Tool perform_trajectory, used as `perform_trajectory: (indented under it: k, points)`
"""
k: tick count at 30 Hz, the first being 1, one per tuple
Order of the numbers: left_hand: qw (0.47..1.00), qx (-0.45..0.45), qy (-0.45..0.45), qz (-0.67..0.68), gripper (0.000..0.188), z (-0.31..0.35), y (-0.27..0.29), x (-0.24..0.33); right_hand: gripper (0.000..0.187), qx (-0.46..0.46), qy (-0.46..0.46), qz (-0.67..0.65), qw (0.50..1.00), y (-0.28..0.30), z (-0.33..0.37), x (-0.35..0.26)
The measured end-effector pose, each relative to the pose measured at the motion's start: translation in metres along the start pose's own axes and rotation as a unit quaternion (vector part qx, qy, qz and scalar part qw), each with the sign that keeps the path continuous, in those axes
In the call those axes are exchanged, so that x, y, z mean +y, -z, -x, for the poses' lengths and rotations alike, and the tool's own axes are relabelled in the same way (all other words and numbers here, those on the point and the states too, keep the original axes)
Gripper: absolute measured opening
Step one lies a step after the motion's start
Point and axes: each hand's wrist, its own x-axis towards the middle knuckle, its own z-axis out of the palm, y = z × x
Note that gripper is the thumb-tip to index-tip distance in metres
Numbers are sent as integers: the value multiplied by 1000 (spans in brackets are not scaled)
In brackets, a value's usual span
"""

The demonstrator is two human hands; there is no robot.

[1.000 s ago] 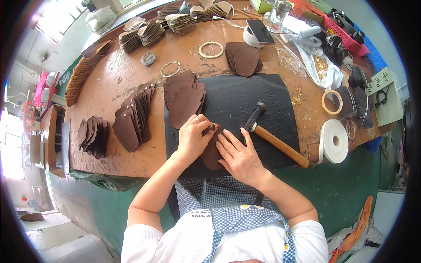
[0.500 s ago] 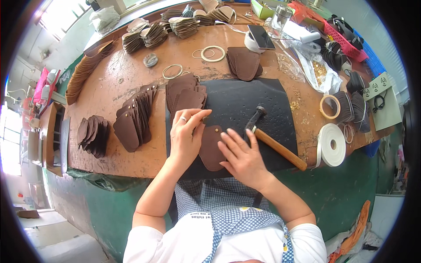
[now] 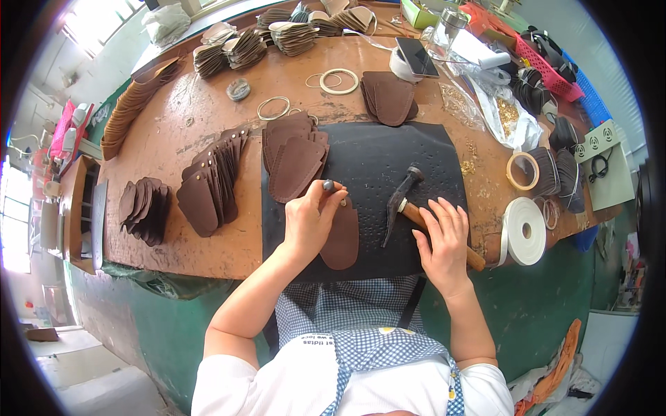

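Observation:
My left hand (image 3: 306, 227) is closed in a pinch around a short metal setting punch (image 3: 328, 185), whose round dark end pokes up between the fingers. It stands over the top of a brown leather piece (image 3: 340, 240), beside a small brass-coloured stud (image 3: 343, 202). My right hand (image 3: 445, 244) lies over the wooden handle of a hammer (image 3: 398, 200), fingers stretched and not wrapped round it. The hammer's dark head points away from me. Leather piece and hammer both rest on a black mat (image 3: 374, 152) full of small dents.
Brown leather pieces (image 3: 297, 163) overlap on the mat's left edge; a fanned studded stack (image 3: 211, 187) and another pile (image 3: 144, 211) lie farther left. To the right are a white tape roll (image 3: 525, 231) and a tan tape ring (image 3: 522, 170). A phone (image 3: 417, 57) sits at the back.
My right hand has moved right, off the leather piece and onto the hammer handle. My left hand has brought the punch upright near the stud.

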Motion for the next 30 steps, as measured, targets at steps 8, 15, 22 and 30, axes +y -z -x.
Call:
perform_trajectory:
  k: [8,15,22,30]
  points:
    - [999,4,-31,-23,14,3,-7,-8,38,2,2,-16,1000,-2,0,1]
    - [998,24,-57,-9,17,4,-11,-17,39,-1,-10,-21,1000,3,-2,5]
    - [994,27,-87,-56,17,3,-13,-16,38,-16,-14,-13,1000,1,-4,11]
    - [984,-4,-105,-147,12,8,-12,-16,29,-55,-52,-96,992,9,-13,7]
